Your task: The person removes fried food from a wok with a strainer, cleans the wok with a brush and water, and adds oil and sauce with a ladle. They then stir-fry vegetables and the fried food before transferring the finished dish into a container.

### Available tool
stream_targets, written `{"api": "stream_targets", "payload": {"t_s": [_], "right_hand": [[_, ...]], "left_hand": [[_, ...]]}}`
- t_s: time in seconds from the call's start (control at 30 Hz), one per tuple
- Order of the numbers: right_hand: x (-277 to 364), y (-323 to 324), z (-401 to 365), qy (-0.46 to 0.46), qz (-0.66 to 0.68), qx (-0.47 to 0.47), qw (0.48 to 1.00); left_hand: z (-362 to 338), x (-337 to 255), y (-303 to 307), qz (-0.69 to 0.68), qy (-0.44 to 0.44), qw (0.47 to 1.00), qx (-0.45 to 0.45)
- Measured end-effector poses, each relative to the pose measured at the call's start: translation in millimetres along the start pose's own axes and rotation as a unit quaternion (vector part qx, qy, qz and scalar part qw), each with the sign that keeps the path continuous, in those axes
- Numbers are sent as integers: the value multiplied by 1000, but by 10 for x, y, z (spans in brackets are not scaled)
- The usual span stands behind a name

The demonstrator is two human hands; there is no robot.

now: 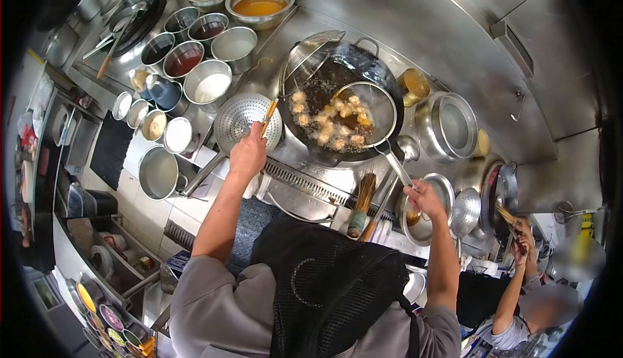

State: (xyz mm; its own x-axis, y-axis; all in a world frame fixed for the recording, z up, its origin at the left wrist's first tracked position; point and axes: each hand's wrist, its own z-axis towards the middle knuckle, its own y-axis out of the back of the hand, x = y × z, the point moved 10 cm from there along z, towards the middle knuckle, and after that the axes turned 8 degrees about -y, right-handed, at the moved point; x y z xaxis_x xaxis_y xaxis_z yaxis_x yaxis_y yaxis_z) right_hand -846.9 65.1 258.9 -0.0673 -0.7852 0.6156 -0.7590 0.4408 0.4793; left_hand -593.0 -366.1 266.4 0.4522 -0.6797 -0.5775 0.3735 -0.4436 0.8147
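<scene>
My right hand is closed round the handle of a round wire strainer, whose mesh lies in the wok over the oil. Pale golden fried pieces float in bubbling dark oil, some inside the strainer's ring and some left of it. The black wok sits on the stove, with a wire rack resting along its left rim. My left hand grips wooden chopsticks that point up toward the wok. Beneath them a perforated ladle rests on the counter.
Metal pots of sauces and powders crowd the left, with two bowls of amber liquid behind. A bamboo brush lies in front of the wok. Stacked pots and a metal basin stand right. Another person works at far right.
</scene>
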Motion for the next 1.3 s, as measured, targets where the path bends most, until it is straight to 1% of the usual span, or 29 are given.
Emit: {"api": "stream_targets", "payload": {"t_s": [0.07, 0.17, 0.2, 0.23, 0.27, 0.3, 0.37, 0.47, 0.57, 0.63, 0.67, 0.7, 0.77, 0.8, 0.83, 0.9, 0.97, 1.03, 1.07, 1.1, 1.17, 1.2, 1.23, 1.3], "right_hand": [[-19, -239, -59, -21, 58, 42, 997], [36, -540, -100, -34, 45, 41, 998], [16, -677, -69, -23, 94, 62, 993], [53, -766, -74, -21, 99, 61, 993], [98, -888, -79, -27, 127, 79, 988], [133, -999, -83, -32, 156, 97, 983], [200, -1155, -34, -20, 151, 101, 983], [285, -1362, 61, -1, 202, 131, 971], [314, -1493, 149, -7, 255, 127, 959], [353, -1546, 131, -8, 275, 127, 953], [353, -1553, 102, -9, 282, 122, 952], [360, -1558, 69, -10, 289, 116, 950], [305, -1590, 22, -9, 317, 113, 942], [319, -1573, -38, 10, 313, 101, 944], [310, -1555, -109, 27, 310, 88, 946], [199, -1535, -234, 19, 307, 73, 949], [137, -1472, -433, 12, 321, 58, 945], [54, -1373, -659, 10, 340, 36, 940], [-17, -1329, -768, 8, 352, 23, 936], [-120, -1301, -875, 4, 359, 13, 933], [-340, -1195, -1132, 14, 404, -18, 914], [-410, -1102, -1313, 8, 398, -42, 916], [-559, -1073, -1443, 1, 403, -53, 913], [-866, -960, -1718, -17, 410, -108, 905]], "left_hand": [[-10, 4, -5, 5, 1, 1000, -13], [-103, 23, -148, 5, 18, 1000, -8], [-151, 12, -188, -7, 22, 1000, -12], [-198, 5, -225, -18, 25, 999, -17], [-243, -33, -240, -26, 6, 999, -42], [-280, -92, -248, -22, 0, 999, -42], [-353, -138, -275, -50, 22, 998, -39], [-384, -225, -251, -63, -8, 996, -55], [-359, -286, -174, -69, -25, 995, -61], [-338, -312, -5, -82, -1, 992, -98], [-309, -287, 30, -97, 17, 991, -93], [-275, -322, 60, -94, 10, 992, -86], [-233, -400, 207, -116, -16, 983, -144], [-206, -407, 211, -135, -12, 979, -150], [-164, -442, 167, -135, -19, 981, -137], [-172, -505, 177, -136, -33, 976, -166], [-169, -629, 102, -154, -47, 976, -150], [-207, -575, -149, -199, 24, 975, -96], [-229, -674, -203, -198, -7, 976, -92], [-265, -806, -224, -201, -16, 976, -82], [-394, -1027, -428, -264, 20, 964, -1], [-440, -1126, -535, -276, -5, 961, 12], [-514, -1212, -652, -279, -10, 960, 25], [-621, -1423, -859, -248, -25, 966, 66]]}}
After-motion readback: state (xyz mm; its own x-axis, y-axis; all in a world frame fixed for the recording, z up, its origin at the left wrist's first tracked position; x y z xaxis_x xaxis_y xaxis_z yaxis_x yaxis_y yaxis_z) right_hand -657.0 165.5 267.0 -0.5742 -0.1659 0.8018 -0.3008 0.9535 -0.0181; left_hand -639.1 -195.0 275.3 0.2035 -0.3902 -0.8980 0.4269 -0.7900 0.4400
